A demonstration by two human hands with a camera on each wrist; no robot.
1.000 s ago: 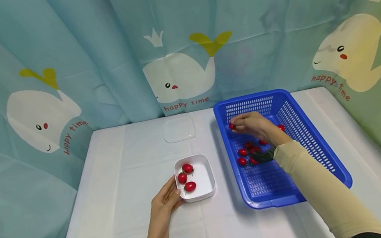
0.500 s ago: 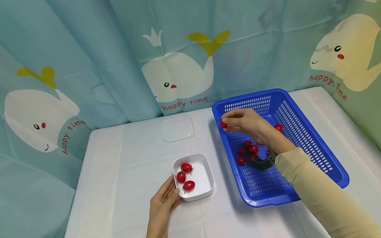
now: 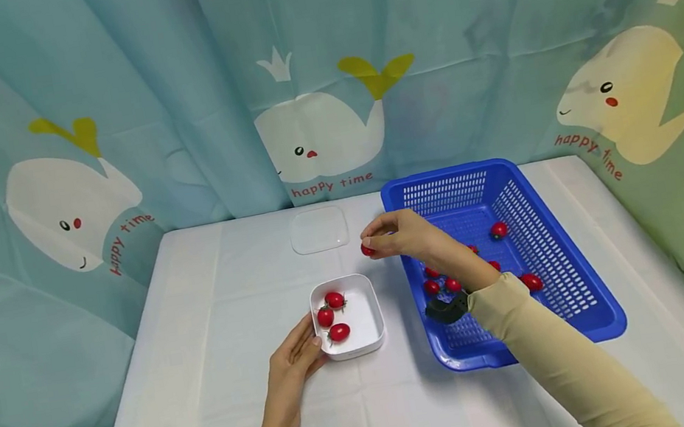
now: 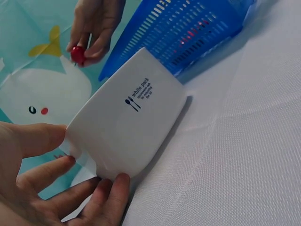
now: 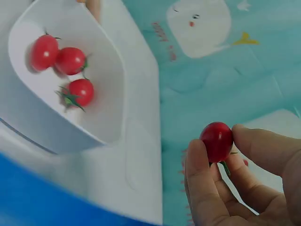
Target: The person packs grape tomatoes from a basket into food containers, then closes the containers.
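My right hand [image 3: 400,234] pinches a cherry tomato [image 3: 367,249] [image 5: 217,141] [image 4: 77,54] in the air between the blue basket [image 3: 589,312] and the white box [image 3: 371,313]. The box holds three cherry tomatoes [image 3: 332,315] [image 5: 63,63]. My left hand [image 3: 295,366] rests against the box's left wall [image 4: 131,136], thumb and fingers straight. Several more tomatoes [image 3: 498,230] lie in the basket.
A clear lid [image 3: 319,230] lies flat on the white tablecloth behind the box. Whale-print curtains [image 3: 307,77] close in the table at the back and both sides. The basket [image 4: 188,33] stands right of the box.
My right hand has lifted a tomato out of the basket and carried it left, past the basket's rim toward the box. The left hand has stayed at the box.
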